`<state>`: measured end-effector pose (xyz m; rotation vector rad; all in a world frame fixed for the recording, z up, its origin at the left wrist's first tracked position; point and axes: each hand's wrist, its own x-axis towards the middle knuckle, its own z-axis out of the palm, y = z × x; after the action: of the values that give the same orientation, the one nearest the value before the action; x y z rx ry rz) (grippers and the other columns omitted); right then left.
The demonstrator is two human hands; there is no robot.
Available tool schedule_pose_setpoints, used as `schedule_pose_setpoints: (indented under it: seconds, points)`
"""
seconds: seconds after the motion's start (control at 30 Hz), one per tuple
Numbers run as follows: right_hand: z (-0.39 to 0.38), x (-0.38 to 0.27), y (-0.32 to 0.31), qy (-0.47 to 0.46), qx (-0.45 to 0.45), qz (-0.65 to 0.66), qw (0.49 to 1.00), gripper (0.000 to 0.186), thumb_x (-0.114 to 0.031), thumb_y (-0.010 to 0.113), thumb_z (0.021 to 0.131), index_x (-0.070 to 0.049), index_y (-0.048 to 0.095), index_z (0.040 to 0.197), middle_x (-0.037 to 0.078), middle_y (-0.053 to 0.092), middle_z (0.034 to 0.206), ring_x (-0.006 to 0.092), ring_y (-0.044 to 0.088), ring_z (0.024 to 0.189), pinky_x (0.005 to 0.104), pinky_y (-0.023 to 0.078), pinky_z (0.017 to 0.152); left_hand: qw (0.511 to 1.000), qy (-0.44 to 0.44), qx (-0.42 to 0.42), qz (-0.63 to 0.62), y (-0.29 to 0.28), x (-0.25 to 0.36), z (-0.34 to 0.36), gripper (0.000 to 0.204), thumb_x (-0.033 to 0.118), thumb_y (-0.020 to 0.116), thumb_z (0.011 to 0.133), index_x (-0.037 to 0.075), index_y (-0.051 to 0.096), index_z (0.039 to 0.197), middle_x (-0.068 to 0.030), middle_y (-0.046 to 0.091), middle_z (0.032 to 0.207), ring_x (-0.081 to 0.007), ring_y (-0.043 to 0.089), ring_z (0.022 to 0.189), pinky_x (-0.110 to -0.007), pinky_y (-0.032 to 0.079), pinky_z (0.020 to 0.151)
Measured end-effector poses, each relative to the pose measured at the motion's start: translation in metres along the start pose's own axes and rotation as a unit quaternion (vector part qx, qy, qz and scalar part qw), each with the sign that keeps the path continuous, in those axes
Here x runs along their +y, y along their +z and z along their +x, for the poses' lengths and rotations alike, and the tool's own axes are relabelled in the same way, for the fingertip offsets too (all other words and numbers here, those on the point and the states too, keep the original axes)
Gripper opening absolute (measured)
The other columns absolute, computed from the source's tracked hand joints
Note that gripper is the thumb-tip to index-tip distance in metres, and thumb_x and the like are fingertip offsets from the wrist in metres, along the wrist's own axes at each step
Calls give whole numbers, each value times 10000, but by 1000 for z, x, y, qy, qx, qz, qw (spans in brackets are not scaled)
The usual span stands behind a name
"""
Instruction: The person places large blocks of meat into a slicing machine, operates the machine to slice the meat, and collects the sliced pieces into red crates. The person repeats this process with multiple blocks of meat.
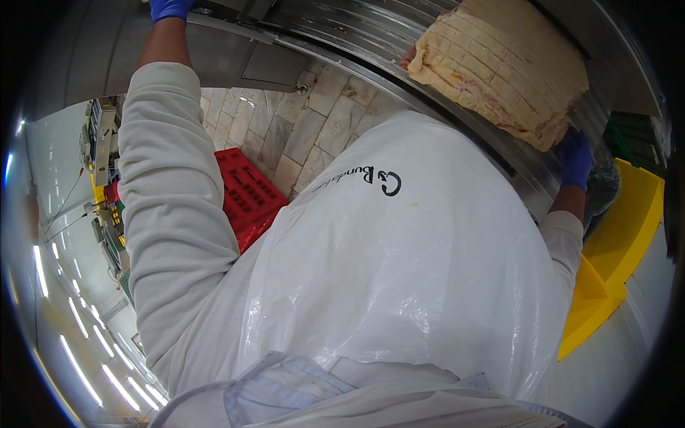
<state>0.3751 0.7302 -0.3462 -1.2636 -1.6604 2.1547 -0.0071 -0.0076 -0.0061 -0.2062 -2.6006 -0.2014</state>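
A large slab of meat (503,68) with a pale, fatty surface scored in parallel lines lies on the ribbed metal bed (357,32) of a machine at the upper right. My right hand (576,158), in a blue glove, is at the slab's right end, fingers stretched toward its lower corner and seeming to touch it. Far to the left, my left hand (170,8), also blue-gloved, reaches the machine's metal edge at the top of the view. The picture's border cuts off its fingers, so what it touches is hidden.
Red plastic crates (250,192) stand on the tiled floor (314,121) left of my white apron (399,264). Yellow bins (621,228) are close by my right forearm, with a green crate (635,146) beyond. A dark plastic bag (603,187) hangs beside my right wrist.
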Motion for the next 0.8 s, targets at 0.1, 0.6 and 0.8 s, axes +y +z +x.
schedule_pose_setpoints:
  seconds: [0.1,0.6,0.8]
  points:
    - [3,3,-4,-3,-9,-12,1000,515,-421,496,1059,-71,586,1426,79,691,1267,223,646,1116,374,464,956,1000,1,-3,3,0,2,0,538,525,658,949,26,715,1142,-220,747,1034,-392,716,975,-429,550,823]
    - [-2,-3,5,13,16,0,1000,505,-431,503,1051,-90,595,1412,70,695,1270,206,655,1083,351,465,929,999,17,5,39,1,-2,1,551,551,630,957,41,719,1146,-222,746,1042,-409,714,981,-449,553,818]
    - [1,2,-3,-24,-6,-19,1000,476,-392,497,1059,-79,584,1406,80,693,1269,229,656,1087,368,481,928,1000,-3,-4,29,0,3,0,548,550,637,954,41,720,1139,-224,745,1034,-408,713,980,-451,550,820]
